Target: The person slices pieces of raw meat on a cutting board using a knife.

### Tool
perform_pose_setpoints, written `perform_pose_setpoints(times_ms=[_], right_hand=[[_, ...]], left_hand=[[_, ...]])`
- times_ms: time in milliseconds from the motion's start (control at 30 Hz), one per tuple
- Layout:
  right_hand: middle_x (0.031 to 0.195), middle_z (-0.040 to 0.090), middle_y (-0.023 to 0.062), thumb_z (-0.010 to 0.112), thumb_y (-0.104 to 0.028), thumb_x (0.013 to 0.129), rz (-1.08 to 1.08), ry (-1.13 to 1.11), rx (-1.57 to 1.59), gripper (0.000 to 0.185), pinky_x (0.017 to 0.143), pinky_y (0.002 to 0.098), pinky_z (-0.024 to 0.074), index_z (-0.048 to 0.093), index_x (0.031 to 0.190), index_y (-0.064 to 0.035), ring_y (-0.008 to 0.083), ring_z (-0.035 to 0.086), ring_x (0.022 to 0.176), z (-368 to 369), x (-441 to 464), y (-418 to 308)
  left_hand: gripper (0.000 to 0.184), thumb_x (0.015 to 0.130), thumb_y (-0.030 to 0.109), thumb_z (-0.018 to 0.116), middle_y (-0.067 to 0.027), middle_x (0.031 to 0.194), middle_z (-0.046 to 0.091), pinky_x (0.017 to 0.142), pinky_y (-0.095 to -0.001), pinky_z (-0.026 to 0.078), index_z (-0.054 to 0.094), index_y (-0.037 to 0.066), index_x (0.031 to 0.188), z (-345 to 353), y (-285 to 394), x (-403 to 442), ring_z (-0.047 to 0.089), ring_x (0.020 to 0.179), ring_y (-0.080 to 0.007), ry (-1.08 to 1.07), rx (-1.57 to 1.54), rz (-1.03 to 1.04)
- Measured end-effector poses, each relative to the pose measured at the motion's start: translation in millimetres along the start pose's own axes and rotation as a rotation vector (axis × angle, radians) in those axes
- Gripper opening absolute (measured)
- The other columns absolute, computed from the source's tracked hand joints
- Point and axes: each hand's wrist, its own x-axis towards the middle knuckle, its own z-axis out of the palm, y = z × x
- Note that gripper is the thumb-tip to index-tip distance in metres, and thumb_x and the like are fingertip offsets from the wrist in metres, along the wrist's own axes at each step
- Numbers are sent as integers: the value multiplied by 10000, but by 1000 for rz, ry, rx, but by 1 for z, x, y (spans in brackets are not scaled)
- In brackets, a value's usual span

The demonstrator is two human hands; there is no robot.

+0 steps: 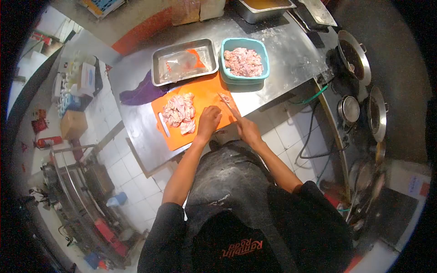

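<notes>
My right hand is wrapped round the handle of a knife, whose blade points away from me over the right part of an orange cutting board. Close to the blade lie small scraps of pink meat. On the board, left of the knife, my left hand has its fingers curled in; anything under them is hidden. A heap of pale pink raw meat pieces covers the board's left side. Behind the board, a turquoise tub holds more such meat.
A metal tray with clear plastic in it stands behind the board. Beside it lies a purple cloth. Deep metal pans stand at the back. Woks and a green hose are to the right.
</notes>
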Motion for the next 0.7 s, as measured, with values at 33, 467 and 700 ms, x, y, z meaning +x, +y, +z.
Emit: perform_pose_setpoints(times_ms=[33, 467, 700], right_hand=[[892, 627, 211, 590, -79, 968, 32, -48, -23, 711, 729, 533, 520, 353, 1608, -279, 426, 653, 807, 3, -4, -1], [858, 614, 180, 595, 38, 902, 69, -158, -135, 806, 730, 507, 514, 343, 1616, -238, 385, 642, 800, 20, -28, 4], [881, 625, 191, 584, 40, 905, 66, -131, -128, 806, 743, 521, 510, 341, 1613, -258, 401, 642, 819, 27, -24, 8]], left_hand=[[172, 841, 55, 733, -158, 1027, 675, 878, -437, 524, 663, -3, 987, 0, 5, -2, 633, 992, -347, 35, 43, 49], [154, 897, 71, 710, -185, 965, 666, 793, -451, 534, 718, -26, 1015, -27, -9, -27, 664, 860, -362, -52, -43, -230], [200, 870, 146, 730, -224, 956, 681, 770, -458, 540, 738, -30, 966, -34, -8, -21, 679, 911, -384, -216, 328, -165]])
